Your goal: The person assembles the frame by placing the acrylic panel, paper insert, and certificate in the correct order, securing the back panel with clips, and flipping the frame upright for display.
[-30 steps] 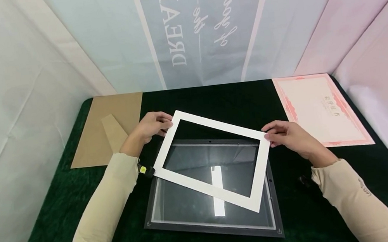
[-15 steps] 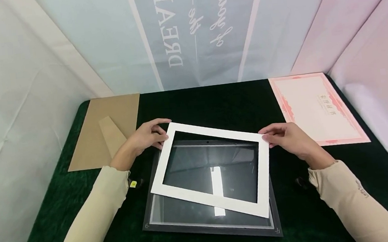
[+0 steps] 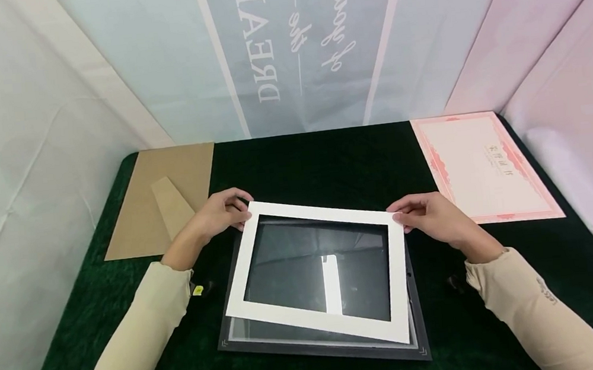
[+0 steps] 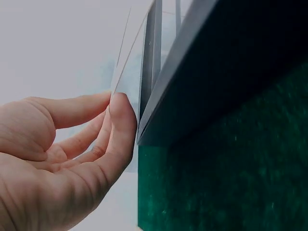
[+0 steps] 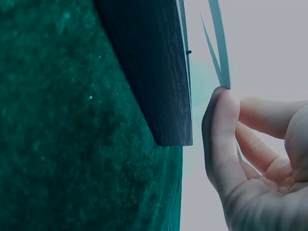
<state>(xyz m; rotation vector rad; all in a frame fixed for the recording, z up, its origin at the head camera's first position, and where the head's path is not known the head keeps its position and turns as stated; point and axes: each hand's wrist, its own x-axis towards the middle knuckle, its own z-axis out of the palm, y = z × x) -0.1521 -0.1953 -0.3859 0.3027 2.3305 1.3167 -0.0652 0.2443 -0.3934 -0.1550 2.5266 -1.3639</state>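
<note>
A white rectangular photo mat (image 3: pixel 317 324) is held slightly tilted over a dark picture frame (image 3: pixel 324 356) lying on the table, its glass reflecting a bright strip. My left hand (image 3: pixel 219 213) pinches the mat's far left corner between thumb and fingers. At the far right corner my right hand (image 3: pixel 434 219) pinches it the same way. In the left wrist view the fingertips hold the thin mat (image 4: pixel 126 53) just beside the frame's edge (image 4: pixel 166 82). The right wrist view has the mat (image 5: pixel 221 48) apart from the frame's side (image 5: pixel 154 82).
A brown backing board (image 3: pixel 187 165) with an easel leg (image 3: pixel 172 206) lies at the far left of the green cloth (image 3: pixel 315 159). A pink-bordered certificate sheet (image 3: pixel 480 173) lies at the far right. A printed backdrop (image 3: pixel 300 53) rises behind the table.
Both hands have brought the mat nearer and turned it closer to the frame's alignment, so it now covers more of the frame. The frame, board and certificate stay in place.
</note>
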